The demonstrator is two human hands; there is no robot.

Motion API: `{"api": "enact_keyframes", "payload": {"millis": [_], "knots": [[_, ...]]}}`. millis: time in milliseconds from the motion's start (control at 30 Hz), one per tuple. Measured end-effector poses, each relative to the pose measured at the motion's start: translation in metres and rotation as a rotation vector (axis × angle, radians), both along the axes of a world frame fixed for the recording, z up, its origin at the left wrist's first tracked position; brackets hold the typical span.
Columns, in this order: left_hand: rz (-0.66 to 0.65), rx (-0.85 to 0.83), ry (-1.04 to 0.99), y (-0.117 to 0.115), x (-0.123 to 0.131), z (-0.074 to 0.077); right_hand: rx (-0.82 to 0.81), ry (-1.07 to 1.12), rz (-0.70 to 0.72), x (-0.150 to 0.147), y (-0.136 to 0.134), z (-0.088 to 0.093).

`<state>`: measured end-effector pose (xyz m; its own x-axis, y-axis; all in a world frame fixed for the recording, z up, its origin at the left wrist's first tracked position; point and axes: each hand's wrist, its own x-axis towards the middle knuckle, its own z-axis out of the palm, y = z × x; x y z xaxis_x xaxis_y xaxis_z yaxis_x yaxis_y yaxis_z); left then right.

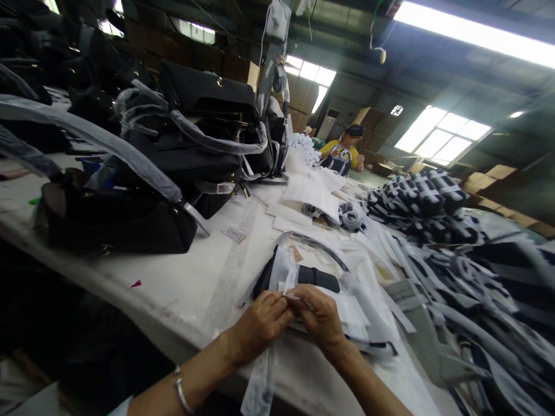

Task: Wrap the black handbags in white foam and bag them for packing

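A black bag [318, 278], partly covered by white wrapping [282, 267], lies at the front edge of the white table [212, 257]. Its thin handle, under clear film, arches behind it. My left hand [265, 320] and my right hand [319, 316] meet over the bag's near side, fingertips pinched together on a small piece of white wrapping [291, 296]. The fingers hide most of that piece. From below my left hand a strip of clear film [261, 381] hangs over the table edge.
Black handbags [117, 222] with wrapped handles are piled on the left. White sheets [312, 196] and rolled straps [350, 215] lie beyond the bag. Wrapped black-and-white pieces [416, 196] are heaped at the right. A person in yellow [332, 147] is in the background.
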<state>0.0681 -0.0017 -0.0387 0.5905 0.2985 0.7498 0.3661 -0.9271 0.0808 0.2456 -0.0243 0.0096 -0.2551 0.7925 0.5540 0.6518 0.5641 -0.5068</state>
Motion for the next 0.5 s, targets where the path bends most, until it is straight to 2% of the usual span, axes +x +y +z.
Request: {"api": "enact_keyframes", "payload": {"millis": [100, 167, 233, 367, 433, 500], "knots": [[-0.008, 0.031, 0.027, 0.001, -0.001, 0.001, -0.137, 0.064, -0.128, -0.001, 0.014, 0.012], [-0.014, 0.065, 0.044, 0.001, -0.002, 0.002, -0.216, 0.147, -0.248, -0.002, 0.038, 0.024], [-0.021, 0.087, 0.06, 0.002, -0.004, 0.003, -0.261, 0.227, -0.301, -0.005, 0.07, 0.033], [-0.046, 0.098, 0.087, 0.003, -0.004, 0.001, -0.299, 0.27, -0.242, -0.019, 0.129, 0.047], [-0.058, 0.097, 0.087, 0.004, -0.004, -0.001, -0.322, 0.25, -0.176, -0.028, 0.139, 0.053], [-0.061, 0.08, 0.072, 0.005, -0.003, -0.003, -0.348, 0.209, -0.108, -0.032, 0.132, 0.06]]}}
